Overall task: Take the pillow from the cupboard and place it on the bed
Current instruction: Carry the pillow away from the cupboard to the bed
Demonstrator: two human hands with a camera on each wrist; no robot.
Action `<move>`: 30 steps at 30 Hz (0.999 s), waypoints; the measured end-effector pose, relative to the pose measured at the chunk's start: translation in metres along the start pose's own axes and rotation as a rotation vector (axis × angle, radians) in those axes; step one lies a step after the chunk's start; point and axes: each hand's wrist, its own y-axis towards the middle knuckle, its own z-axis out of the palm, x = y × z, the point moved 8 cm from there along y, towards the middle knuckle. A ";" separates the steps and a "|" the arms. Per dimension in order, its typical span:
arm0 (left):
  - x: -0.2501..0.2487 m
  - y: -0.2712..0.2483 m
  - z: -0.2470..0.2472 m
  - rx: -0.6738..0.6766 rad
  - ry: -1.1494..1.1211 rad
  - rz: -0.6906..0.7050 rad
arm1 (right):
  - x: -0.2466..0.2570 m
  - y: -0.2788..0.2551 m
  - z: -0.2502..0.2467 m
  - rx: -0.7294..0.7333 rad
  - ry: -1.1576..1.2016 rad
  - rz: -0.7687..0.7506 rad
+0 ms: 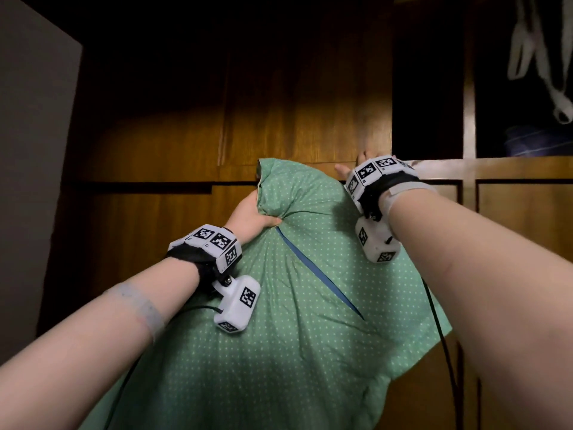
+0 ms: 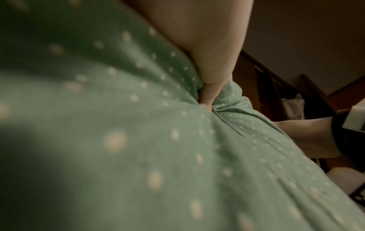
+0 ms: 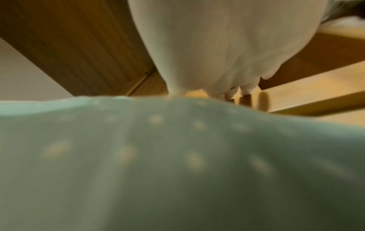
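Note:
A green pillow [image 1: 294, 305] with pale dots and a blue stripe hangs in front of me, before the wooden cupboard [image 1: 304, 119]. My left hand [image 1: 254, 215] grips a bunched fold near the pillow's top left corner; the left wrist view shows the thumb [image 2: 209, 93] dug into the pillow [image 2: 138, 140]. My right hand [image 1: 350, 167] is above the pillow's top right. Its fingers [image 3: 245, 91] are straight and touch the cupboard's wooden door edge, beyond the pillow [image 3: 177, 156]. The bed is out of view.
To the right, an open dark compartment [image 1: 434, 88] and a shelf with white straps [image 1: 533, 57] hanging above blue fabric [image 1: 533, 144]. Closed lower doors [image 1: 524, 212] sit under the wooden rail. A pale wall [image 1: 31, 150] stands on the left.

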 end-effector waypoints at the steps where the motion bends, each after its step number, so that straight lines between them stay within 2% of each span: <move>1: -0.004 -0.002 0.008 -0.004 -0.009 -0.008 | -0.014 0.001 0.004 -0.006 0.041 0.042; 3: -0.010 -0.006 0.022 -0.008 -0.019 -0.021 | -0.039 0.002 0.013 -0.022 0.154 0.122; 9: -0.024 -0.020 0.051 -0.038 -0.059 -0.036 | -0.090 0.028 0.037 -0.081 0.398 0.207; 15: -0.028 -0.031 0.060 -0.069 -0.093 -0.058 | -0.113 0.034 0.052 -0.108 0.399 0.162; 20: -0.028 -0.051 0.060 -0.080 -0.067 -0.090 | -0.119 0.018 0.053 -0.132 0.504 0.181; 22: -0.025 -0.063 0.064 -0.056 -0.035 -0.109 | -0.104 -0.005 0.048 -0.155 0.580 0.112; 24: -0.018 -0.077 0.070 -0.042 -0.002 -0.147 | -0.067 -0.034 0.043 -0.144 0.721 -0.096; 26: -0.009 -0.096 0.075 -0.036 0.012 -0.194 | -0.016 -0.066 0.052 0.013 0.801 -0.335; 27: -0.006 -0.107 0.078 -0.027 0.004 -0.214 | 0.006 -0.079 0.061 0.103 0.777 -0.393; 28: -0.003 -0.118 0.080 -0.013 -0.005 -0.229 | 0.021 -0.089 0.072 0.156 0.729 -0.391; 30: 0.001 -0.143 0.083 0.031 -0.007 -0.257 | 0.035 -0.104 0.087 0.154 0.657 -0.313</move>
